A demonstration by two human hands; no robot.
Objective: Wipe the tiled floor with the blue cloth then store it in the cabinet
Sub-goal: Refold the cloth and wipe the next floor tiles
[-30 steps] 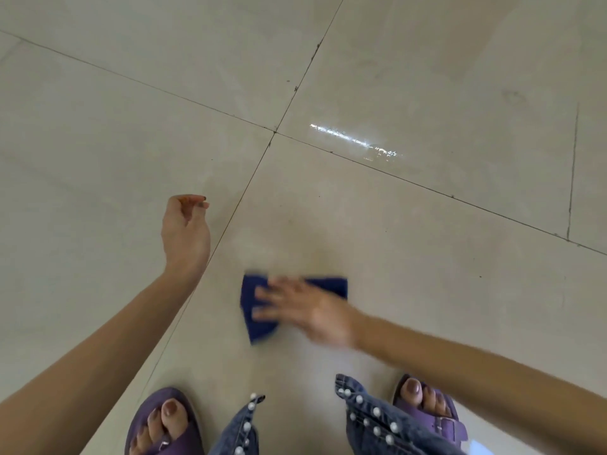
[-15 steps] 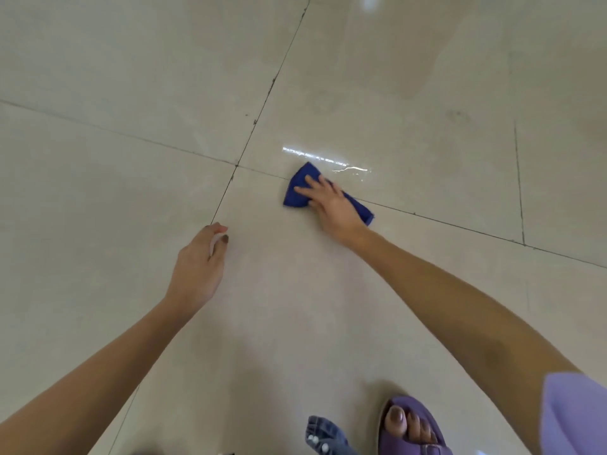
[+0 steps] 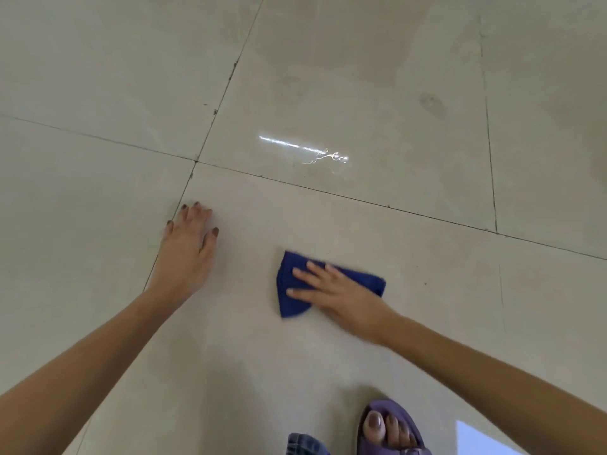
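Note:
The folded blue cloth [image 3: 290, 290] lies flat on the beige tiled floor [image 3: 361, 77], just below a grout line. My right hand [image 3: 338, 295] presses on top of it with fingers spread, covering its middle and right part. My left hand [image 3: 187, 251] rests palm-down on the floor to the left of the cloth, fingers apart, holding nothing, beside a vertical grout line. The cabinet is out of sight.
A bright wet streak [image 3: 305, 149] glints on the tile beyond the cloth. My right foot in a purple sandal [image 3: 391, 428] and a denim hem [image 3: 302, 444] show at the bottom edge. A pale patch [image 3: 476, 441] sits at the bottom right.
My right hand has dragged the cloth back toward me, away from the wet streak and grout line. My left hand has come down flat onto the floor.

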